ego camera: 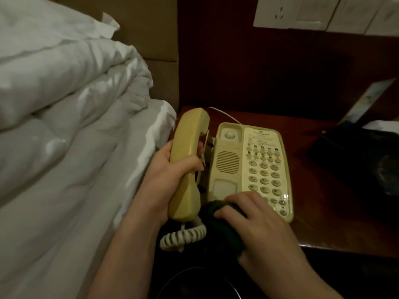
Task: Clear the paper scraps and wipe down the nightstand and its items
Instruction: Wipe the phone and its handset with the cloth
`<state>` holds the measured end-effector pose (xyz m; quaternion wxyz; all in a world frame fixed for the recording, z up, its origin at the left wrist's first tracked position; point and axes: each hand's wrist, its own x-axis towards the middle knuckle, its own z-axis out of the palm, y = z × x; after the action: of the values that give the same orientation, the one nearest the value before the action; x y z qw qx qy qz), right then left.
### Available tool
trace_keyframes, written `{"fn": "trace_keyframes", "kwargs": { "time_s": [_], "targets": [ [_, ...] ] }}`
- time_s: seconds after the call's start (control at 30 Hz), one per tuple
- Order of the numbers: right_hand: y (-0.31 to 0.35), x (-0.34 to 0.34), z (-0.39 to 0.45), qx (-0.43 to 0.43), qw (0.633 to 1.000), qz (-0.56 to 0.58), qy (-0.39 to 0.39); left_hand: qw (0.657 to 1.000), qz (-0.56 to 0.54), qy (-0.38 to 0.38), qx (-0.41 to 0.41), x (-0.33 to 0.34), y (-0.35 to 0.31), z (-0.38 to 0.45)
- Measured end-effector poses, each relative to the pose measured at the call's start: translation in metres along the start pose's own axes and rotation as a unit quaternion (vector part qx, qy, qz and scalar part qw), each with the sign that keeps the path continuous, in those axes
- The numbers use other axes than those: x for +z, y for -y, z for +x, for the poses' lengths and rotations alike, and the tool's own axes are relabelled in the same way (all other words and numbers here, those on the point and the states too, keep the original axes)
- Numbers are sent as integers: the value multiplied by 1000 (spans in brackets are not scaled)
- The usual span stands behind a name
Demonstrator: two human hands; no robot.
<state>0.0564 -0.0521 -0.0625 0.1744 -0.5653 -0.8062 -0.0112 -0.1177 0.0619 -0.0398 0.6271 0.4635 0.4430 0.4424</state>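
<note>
On the dark reddish wooden nightstand point(313, 147) sits a yellowed cream plastic desk telephone point(248, 165). The left hand point(170, 167) curls its fingers round the matching cream handset point(187, 165), lifted off the cradle and held upright just beside the telephone. The right hand point(257, 225) lies knuckles up, fingers clamped on a bunched dark cloth point(224, 223) at the telephone's near edge. A coiled cord point(183, 236) hangs below. White rumpled bedding point(64, 126) fills the left; white wall switches point(323, 14) sit above.
</note>
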Motion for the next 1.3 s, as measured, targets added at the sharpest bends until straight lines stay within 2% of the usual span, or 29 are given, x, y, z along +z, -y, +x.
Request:
{"fn": "trace_keyframes", "kwargs": {
  "time_s": [0.1,0.2,0.33,0.5,0.6,0.67,0.77,0.97,1.2,1.3],
  "targets": [
    [-14,-17,-7,4,999,-32,33,999,36,-35,-21,-6,-2,0],
    [-28,-29,-8,13,998,-27,62,998,43,-29,-32,-3,-4,-1],
    [-32,-28,-6,23,998,44,27,997,69,-10,-35,1,-1,-4],
    [-9,-4,10,57,996,65,-2,996,64,-45,-32,1,1,0],
    [0,-4,33,84,995,30,-38,998,45,-44,-21,1,2,0],
    [3,-13,56,102,994,-15,-32,998,43,-40,-21,0,3,1],
    [-16,-23,87,120,992,-32,-22,997,73,-29,-24,1,3,1],
    [-61,-25,147,192,979,-52,-51,990,128,-39,-31,7,2,-1],
    [-31,-36,98,85,994,-61,22,985,152,-64,-45,7,4,2],
    [-39,-33,115,70,994,-77,24,985,149,-69,-51,8,5,4]
  ]
}}
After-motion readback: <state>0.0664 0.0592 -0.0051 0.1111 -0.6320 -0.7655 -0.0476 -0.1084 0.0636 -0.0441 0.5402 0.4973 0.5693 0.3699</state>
